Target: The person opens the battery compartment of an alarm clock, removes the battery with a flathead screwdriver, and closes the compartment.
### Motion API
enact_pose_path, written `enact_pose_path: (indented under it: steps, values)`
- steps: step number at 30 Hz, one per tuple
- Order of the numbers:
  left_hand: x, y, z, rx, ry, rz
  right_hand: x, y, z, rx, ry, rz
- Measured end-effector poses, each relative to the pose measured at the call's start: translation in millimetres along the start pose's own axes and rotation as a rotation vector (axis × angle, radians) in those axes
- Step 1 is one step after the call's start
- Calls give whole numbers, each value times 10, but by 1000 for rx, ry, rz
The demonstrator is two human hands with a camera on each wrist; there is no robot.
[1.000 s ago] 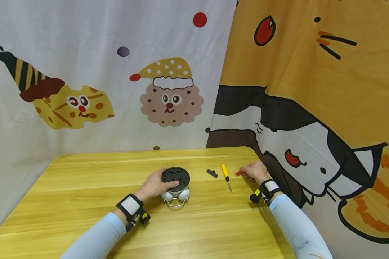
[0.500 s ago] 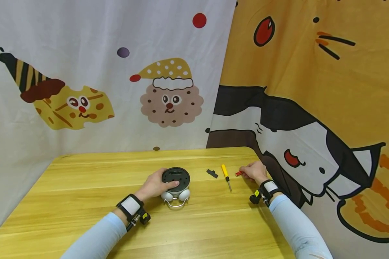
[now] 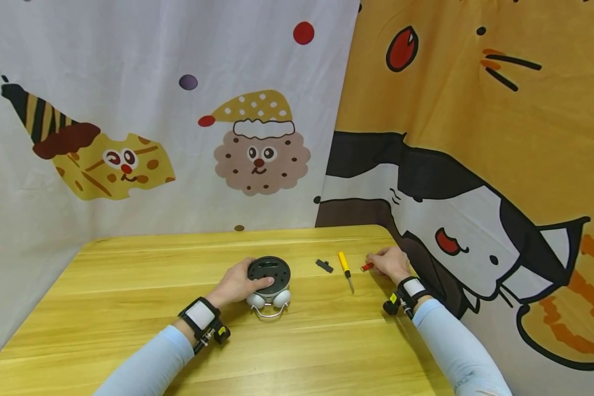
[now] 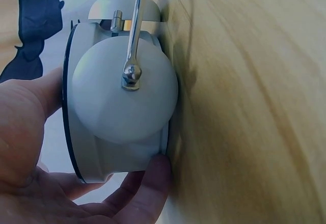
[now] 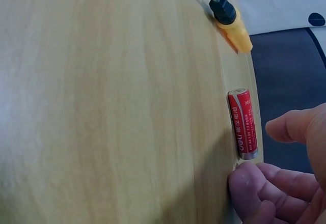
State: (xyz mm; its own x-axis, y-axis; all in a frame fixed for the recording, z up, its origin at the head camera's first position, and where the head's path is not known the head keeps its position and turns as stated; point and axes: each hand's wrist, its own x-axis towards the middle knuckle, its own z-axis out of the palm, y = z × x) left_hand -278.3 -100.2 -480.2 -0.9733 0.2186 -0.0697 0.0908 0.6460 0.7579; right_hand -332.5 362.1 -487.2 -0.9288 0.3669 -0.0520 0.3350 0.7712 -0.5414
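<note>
A white twin-bell alarm clock (image 3: 269, 275) lies face down, its black back upward and a slot showing in it. My left hand (image 3: 240, 283) grips its side, thumb on the back and fingers curled underneath, as the left wrist view shows. The bells (image 4: 125, 89) and metal handle point toward me. A red AA battery (image 5: 243, 123) lies on the table near my right hand (image 3: 390, 263). In the right wrist view one fingertip (image 5: 243, 180) is right at the battery's silver end, while another digit stands apart from its side.
Between the clock and the battery lie a small dark cover (image 3: 324, 265) and a yellow-handled screwdriver (image 3: 345, 269) on the wooden table (image 3: 277, 357). The table's right edge runs close to my right hand. Printed cloth (image 3: 257, 55) hangs behind.
My right fingers have drawn back a little from the red battery, which sits slightly farther right and shows more plainly. My left hand and the clock have stayed in place.
</note>
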Motion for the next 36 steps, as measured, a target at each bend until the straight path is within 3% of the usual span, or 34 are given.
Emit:
enact_pose_path:
  steps: [15,22,36]
  values:
    - [4,-1,3,3,1,7,-32,-55,-39,-99,12,-58]
    - [1,-5,-3,3,2,8,-47,-72,27,-80,-22,-104]
    - [3,-11,-5,-5,-3,13,-87,-125,24,-66,-48,-101]
